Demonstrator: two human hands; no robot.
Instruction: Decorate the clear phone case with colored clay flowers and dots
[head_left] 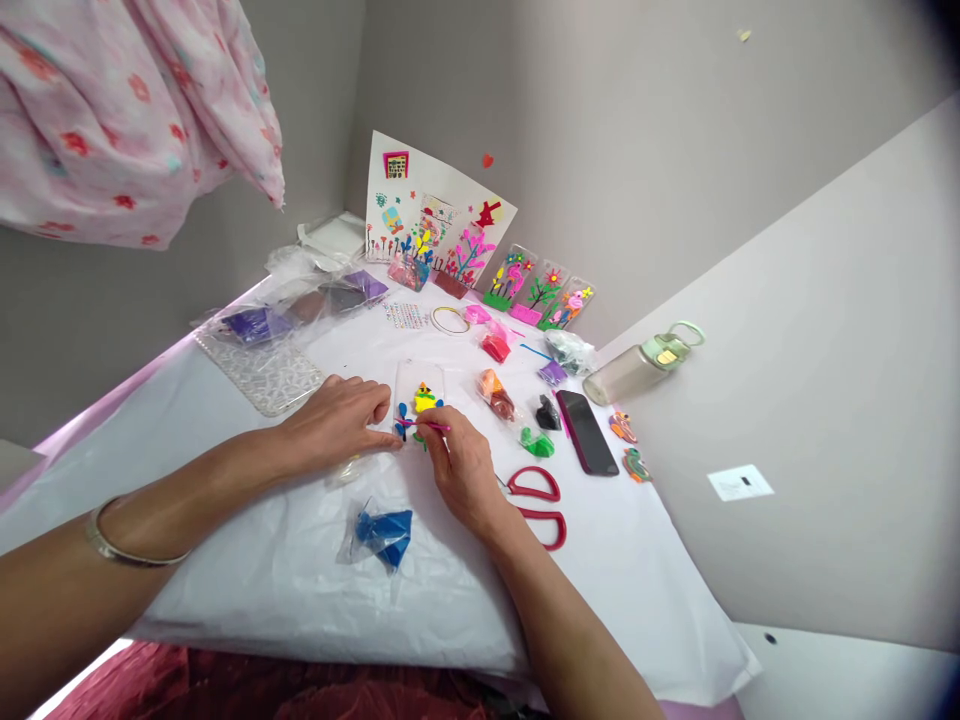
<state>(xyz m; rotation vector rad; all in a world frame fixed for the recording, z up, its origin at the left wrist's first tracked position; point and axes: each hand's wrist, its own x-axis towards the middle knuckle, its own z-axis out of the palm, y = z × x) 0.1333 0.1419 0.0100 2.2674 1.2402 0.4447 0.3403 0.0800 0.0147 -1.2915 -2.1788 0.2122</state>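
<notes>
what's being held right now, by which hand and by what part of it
A thin pink tool, pinched around its middle by the right hand's fingertips. The left hand grips nothing visible.

Panel (409, 382) left of scissors (534, 495), phone (587, 433) right

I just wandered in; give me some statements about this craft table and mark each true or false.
1. The right hand holds a pink tool. True.
2. The scissors have green handles. False: the scissors' handles are red.
3. A wrapped blue lump lies nearer the person than the clear panel. True.
4. The left arm wears a watch. False: it wears a bangle.
5. A dark phone lies on the table. True.
</notes>
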